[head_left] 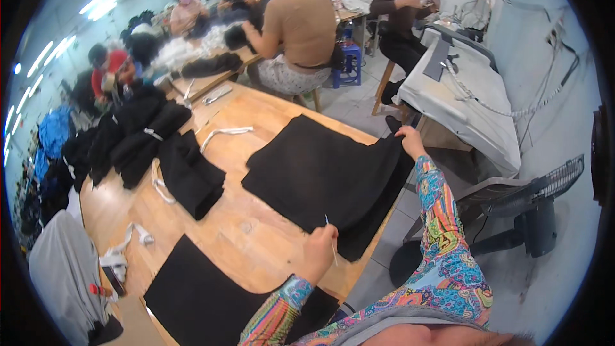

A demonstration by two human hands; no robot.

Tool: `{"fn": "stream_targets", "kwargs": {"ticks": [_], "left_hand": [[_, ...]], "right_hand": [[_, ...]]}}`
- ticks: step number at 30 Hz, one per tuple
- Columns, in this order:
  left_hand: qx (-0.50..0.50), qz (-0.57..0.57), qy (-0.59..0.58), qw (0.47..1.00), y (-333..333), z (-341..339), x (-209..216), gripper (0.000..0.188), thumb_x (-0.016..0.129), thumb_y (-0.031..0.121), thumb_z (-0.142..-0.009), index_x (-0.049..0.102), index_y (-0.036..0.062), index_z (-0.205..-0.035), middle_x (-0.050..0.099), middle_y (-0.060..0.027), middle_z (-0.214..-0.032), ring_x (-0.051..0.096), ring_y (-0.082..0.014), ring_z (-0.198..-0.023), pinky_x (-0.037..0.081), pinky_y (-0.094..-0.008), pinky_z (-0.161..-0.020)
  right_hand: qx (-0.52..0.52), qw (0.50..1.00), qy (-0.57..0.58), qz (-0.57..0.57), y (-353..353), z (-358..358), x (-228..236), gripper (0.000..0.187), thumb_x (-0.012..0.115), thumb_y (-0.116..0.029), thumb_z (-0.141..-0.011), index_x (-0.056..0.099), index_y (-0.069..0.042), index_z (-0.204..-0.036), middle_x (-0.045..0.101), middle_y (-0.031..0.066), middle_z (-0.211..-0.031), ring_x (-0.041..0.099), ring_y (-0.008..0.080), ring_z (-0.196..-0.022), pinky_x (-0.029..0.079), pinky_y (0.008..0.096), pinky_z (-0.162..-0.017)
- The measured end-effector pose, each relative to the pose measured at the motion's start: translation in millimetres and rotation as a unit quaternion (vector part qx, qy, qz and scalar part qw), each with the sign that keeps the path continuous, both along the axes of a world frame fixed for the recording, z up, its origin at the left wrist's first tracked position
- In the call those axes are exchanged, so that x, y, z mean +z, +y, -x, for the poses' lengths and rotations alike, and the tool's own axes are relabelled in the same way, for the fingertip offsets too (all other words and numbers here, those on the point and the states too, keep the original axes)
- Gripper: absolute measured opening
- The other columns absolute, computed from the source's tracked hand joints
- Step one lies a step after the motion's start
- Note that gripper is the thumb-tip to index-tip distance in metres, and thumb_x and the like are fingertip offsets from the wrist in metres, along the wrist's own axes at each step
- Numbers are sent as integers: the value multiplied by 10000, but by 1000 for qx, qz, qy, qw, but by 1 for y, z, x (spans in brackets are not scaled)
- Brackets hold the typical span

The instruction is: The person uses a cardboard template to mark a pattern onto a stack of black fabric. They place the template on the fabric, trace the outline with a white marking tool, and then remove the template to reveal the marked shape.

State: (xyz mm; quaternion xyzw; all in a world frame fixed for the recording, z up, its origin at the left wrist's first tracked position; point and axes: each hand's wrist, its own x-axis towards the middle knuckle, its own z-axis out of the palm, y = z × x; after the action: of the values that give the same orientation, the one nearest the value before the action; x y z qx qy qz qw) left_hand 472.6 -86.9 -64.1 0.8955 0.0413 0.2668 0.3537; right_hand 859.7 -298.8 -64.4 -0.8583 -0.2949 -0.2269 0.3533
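Black fabric pieces (pixel 307 166) lie spread on the wooden table (pixel 269 99), their right part draping at the table's edge. My right hand (pixel 410 141) is closed on the far right corner of this fabric, pinching it at the edge. Over its near edge, my left hand (pixel 319 253) is closed around a thin pale stick-like tool (pixel 334 255) with a narrow tip pointing up; its exact kind is unclear. Another black fabric piece (pixel 202 285) lies flat near me, partly under my left forearm.
Black cloth bundles (pixel 138 125) tied with white strips are heaped at left. A white strip (pixel 224 131) and small scissors-like tool (pixel 218 94) lie farther back. Co-workers sit beyond the table. A fan (pixel 538 218) and a cloth-covered ironing table (pixel 461 96) stand at right.
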Motion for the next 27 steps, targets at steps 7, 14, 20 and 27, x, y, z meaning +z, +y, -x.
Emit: {"fn": "stream_targets", "kwargs": {"ticks": [7, 14, 20, 27], "left_hand": [[-102, -13, 70, 992, -31, 2, -13, 78, 605, 76, -804, 540, 79, -847, 572, -122, -705, 595, -324, -687, 473, -424, -618], [-133, 46, 74, 987, -25, 38, 6, 221, 686, 167, -805, 590, 34, -952, 617, -159, -832, 593, -342, -812, 476, -411, -720], [268, 149, 71, 949, 64, 176, 3, 205, 679, 110, -810, 603, -16, -953, 613, -172, -970, 581, -333, -906, 457, -389, -819], [524, -123, 125, 833, 115, 370, -3, 284, 609, 230, -865, 602, -22, -996, 620, -198, -981, 582, -337, -909, 445, -410, -851]], "right_hand": [[-134, 976, 143, 92, -44, 13, -18, 300, 516, 55, -661, 711, -69, -852, 615, 142, -1072, 533, 349, -1083, 418, 415, -938], [-177, 977, -84, 78, -8, 51, -11, 305, 579, -33, -673, 675, -81, -958, 553, 157, -1126, 438, 427, -1139, 339, 525, -1000], [150, 988, -44, -20, 101, 227, 17, 269, 611, -40, -719, 623, -59, -987, 539, 147, -1156, 414, 388, -1212, 307, 492, -1063], [477, 878, -25, 26, 202, 412, -56, 347, 556, -225, -864, 566, -36, -1155, 498, 148, -1255, 409, 348, -1225, 293, 474, -1054]]}}
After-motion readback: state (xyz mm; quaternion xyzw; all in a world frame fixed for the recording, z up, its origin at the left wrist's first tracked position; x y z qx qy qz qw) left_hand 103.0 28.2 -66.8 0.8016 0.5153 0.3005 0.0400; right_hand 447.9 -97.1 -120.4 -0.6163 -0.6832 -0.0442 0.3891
